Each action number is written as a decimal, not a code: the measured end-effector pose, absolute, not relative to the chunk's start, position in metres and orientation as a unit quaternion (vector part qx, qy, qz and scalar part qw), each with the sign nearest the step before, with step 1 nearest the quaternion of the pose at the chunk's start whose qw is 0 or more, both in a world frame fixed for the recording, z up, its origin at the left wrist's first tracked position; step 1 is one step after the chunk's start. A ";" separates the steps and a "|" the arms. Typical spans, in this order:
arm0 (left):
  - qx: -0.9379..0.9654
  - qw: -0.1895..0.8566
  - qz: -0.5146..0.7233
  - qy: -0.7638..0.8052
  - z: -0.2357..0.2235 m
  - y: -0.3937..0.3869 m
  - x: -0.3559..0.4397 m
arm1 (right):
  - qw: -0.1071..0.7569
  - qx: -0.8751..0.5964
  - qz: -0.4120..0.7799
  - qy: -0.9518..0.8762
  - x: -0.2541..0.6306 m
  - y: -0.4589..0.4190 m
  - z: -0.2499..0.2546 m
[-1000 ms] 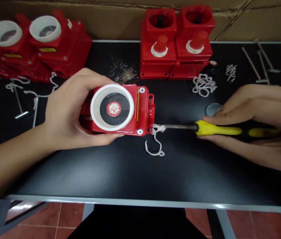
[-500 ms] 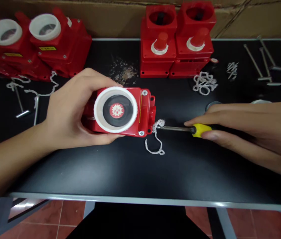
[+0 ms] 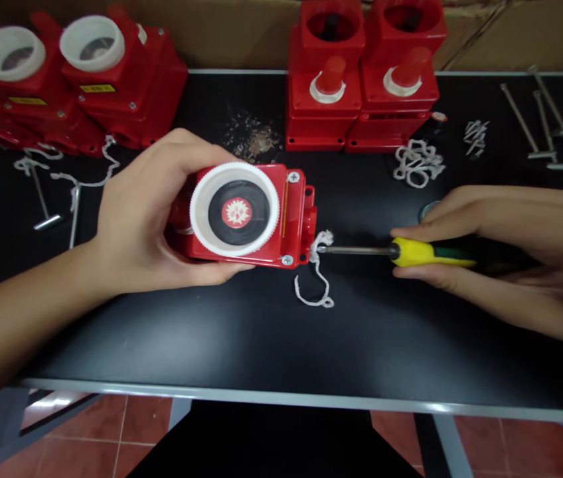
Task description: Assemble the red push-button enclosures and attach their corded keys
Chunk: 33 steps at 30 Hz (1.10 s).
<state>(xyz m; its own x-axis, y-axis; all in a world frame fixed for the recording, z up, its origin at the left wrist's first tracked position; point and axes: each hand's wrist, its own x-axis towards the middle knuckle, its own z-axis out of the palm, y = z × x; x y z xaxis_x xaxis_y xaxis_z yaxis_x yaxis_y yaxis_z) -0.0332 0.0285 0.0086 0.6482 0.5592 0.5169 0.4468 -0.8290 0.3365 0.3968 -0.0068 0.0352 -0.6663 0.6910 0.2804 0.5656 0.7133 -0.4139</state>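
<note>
My left hand (image 3: 145,212) is closed around a red box (image 3: 291,219) with a white ribbed ring and a black disc on its face, held on its side on the black table (image 3: 261,345). A white string (image 3: 317,272) hangs from the box's right edge. My right hand (image 3: 500,245) grips a screwdriver (image 3: 411,252) with a yellow handle. Its metal shaft lies level and its tip meets the string at the box's lower right corner.
Several red boxes with white rings (image 3: 87,79) lie at the back left, with strings and metal pins beside them. Two stacked red boxes with red caps (image 3: 366,79) stand at the back centre. A string pile (image 3: 418,162), metal pins (image 3: 540,126) and cardboard lie behind.
My right hand slid forward along the screwdriver handle, then back, so more yellow shows again. The box and the left hand shifted slightly right.
</note>
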 end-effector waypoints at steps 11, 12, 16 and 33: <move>0.912 0.063 0.284 0.288 0.011 0.025 -0.029 | 0.143 -0.348 0.131 -0.917 0.392 -0.002 0.031; 0.910 0.062 0.285 0.293 0.011 0.024 -0.029 | 0.140 -0.352 0.119 -0.918 0.392 -0.002 0.031; 0.904 0.056 0.302 0.299 0.009 0.021 -0.027 | 0.172 -0.384 0.105 -0.901 0.391 -0.005 0.040; 0.912 0.093 0.264 0.299 0.013 0.020 -0.027 | 0.153 -0.365 0.125 -0.910 0.392 -0.003 0.032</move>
